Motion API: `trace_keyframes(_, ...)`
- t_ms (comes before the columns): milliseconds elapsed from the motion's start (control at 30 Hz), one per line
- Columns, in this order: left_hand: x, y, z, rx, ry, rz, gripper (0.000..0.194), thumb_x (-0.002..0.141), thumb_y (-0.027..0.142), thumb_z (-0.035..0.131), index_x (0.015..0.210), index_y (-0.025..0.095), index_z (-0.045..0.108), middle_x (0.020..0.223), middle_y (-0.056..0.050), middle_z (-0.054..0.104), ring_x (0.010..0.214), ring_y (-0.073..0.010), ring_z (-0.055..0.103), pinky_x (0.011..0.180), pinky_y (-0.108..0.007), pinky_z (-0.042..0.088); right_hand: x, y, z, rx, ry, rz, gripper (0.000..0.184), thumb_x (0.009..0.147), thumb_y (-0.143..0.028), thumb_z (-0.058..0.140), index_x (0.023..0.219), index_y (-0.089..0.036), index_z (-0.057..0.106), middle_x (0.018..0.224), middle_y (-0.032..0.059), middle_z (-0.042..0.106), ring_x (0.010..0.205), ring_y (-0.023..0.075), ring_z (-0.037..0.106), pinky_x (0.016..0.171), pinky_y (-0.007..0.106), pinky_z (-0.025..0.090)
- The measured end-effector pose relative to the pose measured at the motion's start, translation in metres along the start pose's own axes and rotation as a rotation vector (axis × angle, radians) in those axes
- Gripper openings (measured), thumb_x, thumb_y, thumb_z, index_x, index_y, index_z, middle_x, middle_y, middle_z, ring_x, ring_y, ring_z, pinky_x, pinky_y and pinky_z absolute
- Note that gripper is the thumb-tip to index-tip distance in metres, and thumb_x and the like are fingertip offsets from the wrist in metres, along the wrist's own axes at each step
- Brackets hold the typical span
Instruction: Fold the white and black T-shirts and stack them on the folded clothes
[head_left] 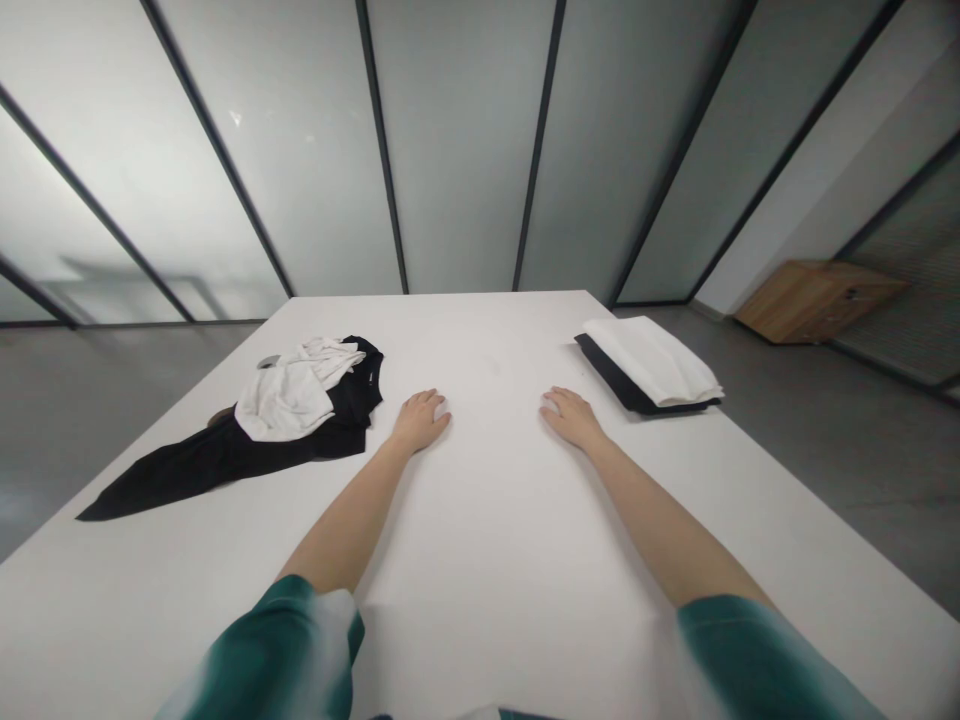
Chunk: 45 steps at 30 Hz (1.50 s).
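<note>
My left hand (421,420) lies palm down on the white table (495,560), fingers stretched out, holding nothing. Just left of it is a loose heap of clothing: a crumpled white garment (289,395) on top of a black garment (195,470), part of which trails toward the table's left edge. My right hand (572,416) also rests flat on the table with its fingers extended and nothing in it. To its right, apart from it, a folded white cloth (652,360) lies on a folded black cloth (622,390).
A small grey object (268,362) and a brown item (220,416) peek out behind the clothing heap, too hidden to name. Frosted glass panels (461,150) stand beyond the table's far edge. A wooden cabinet (817,300) is on the floor at the right.
</note>
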<state>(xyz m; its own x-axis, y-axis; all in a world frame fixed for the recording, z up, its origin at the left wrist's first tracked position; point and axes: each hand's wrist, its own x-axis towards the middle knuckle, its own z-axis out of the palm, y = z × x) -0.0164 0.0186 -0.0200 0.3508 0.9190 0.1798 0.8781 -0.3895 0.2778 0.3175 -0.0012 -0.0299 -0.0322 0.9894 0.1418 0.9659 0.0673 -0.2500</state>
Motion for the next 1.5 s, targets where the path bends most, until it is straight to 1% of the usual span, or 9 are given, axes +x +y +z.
trace_keyframes(200, 0.0, 0.001, -0.002, 0.001, -0.01, -0.015, 0.043, 0.09, 0.039, 0.051, 0.128, 0.02, 0.061, 0.145, -0.012, 0.053, 0.135, -0.0299, 0.046, 0.113, -0.046, 0.036, 0.002, 0.0, -0.001, -0.004, -0.017, 0.006, 0.042, 0.093, -0.033, 0.049, 0.131, -0.02, 0.061, 0.146, 0.011, 0.051, 0.136, 0.0258, 0.044, 0.112, 0.04, 0.033)
trace_keyframes(300, 0.0, 0.001, -0.003, 0.002, -0.012, -0.009, 0.044, 0.09, 0.038, 0.051, 0.127, 0.018, 0.061, 0.144, -0.013, 0.053, 0.134, -0.0306, 0.047, 0.113, -0.047, 0.036, 0.002, 0.0, -0.001, -0.002, -0.017, 0.0, 0.041, 0.093, -0.033, 0.049, 0.13, -0.021, 0.062, 0.146, 0.0106, 0.052, 0.136, 0.0263, 0.044, 0.112, 0.041, 0.034)
trace_keyframes(567, 0.0, 0.001, -0.002, -0.002, -0.006, -0.012, 0.043, 0.09, 0.039, 0.052, 0.127, 0.02, 0.061, 0.144, -0.011, 0.054, 0.133, -0.0297, 0.048, 0.112, -0.046, 0.036, 0.001, 0.001, 0.0, -0.003, -0.004, 0.003, 0.041, 0.093, -0.034, 0.049, 0.13, -0.022, 0.062, 0.145, 0.0091, 0.052, 0.136, 0.0251, 0.044, 0.111, 0.041, 0.033)
trace_keyframes(800, -0.001, 0.002, -0.004, -0.013, -0.015, -0.02, 0.044, 0.09, 0.039, 0.052, 0.128, 0.018, 0.061, 0.145, -0.013, 0.052, 0.134, -0.0307, 0.047, 0.112, -0.046, 0.036, 0.001, 0.001, 0.0, 0.002, -0.008, 0.014, 0.041, 0.093, -0.034, 0.048, 0.13, -0.02, 0.061, 0.146, 0.0101, 0.051, 0.137, 0.0251, 0.043, 0.112, 0.04, 0.033)
trace_keyframes(933, -0.001, 0.002, -0.004, -0.021, -0.008, -0.013, 0.043, 0.09, 0.038, 0.052, 0.127, 0.018, 0.061, 0.144, -0.013, 0.053, 0.133, -0.0312, 0.047, 0.113, -0.046, 0.035, 0.001, 0.001, -0.001, 0.011, -0.008, 0.011, 0.04, 0.093, -0.033, 0.049, 0.13, -0.022, 0.062, 0.146, 0.0092, 0.052, 0.136, 0.0252, 0.044, 0.112, 0.041, 0.033)
trace_keyframes(1033, 0.0, 0.002, -0.004, 0.001, -0.015, -0.012, 0.045, 0.091, 0.039, 0.051, 0.128, 0.018, 0.06, 0.144, -0.013, 0.053, 0.133, -0.0308, 0.047, 0.112, -0.046, 0.036, 0.0, 0.001, -0.002, 0.011, -0.011, 0.012, 0.041, 0.093, -0.033, 0.049, 0.13, -0.02, 0.061, 0.146, 0.0108, 0.052, 0.136, 0.0257, 0.043, 0.112, 0.041, 0.033)
trace_keyframes(1133, -0.001, 0.004, -0.005, 0.007, -0.024, -0.018, 0.046, 0.091, 0.039, 0.051, 0.129, 0.016, 0.06, 0.145, -0.014, 0.052, 0.134, -0.0307, 0.047, 0.113, -0.045, 0.036, 0.001, 0.001, -0.002, 0.009, -0.012, 0.013, 0.041, 0.093, -0.033, 0.049, 0.13, -0.02, 0.062, 0.146, 0.0102, 0.052, 0.136, 0.0253, 0.044, 0.112, 0.041, 0.033)
trace_keyframes(1500, -0.001, 0.007, -0.007, 0.059, -0.046, -0.033, 0.047, 0.092, 0.038, 0.049, 0.132, 0.016, 0.059, 0.146, -0.012, 0.052, 0.135, -0.0271, 0.046, 0.114, -0.041, 0.034, 0.005, 0.01, 0.008, 0.029, 0.037, -0.032, 0.041, 0.091, -0.033, 0.051, 0.127, -0.019, 0.064, 0.142, 0.0128, 0.055, 0.134, 0.0287, 0.047, 0.11, 0.045, 0.037)
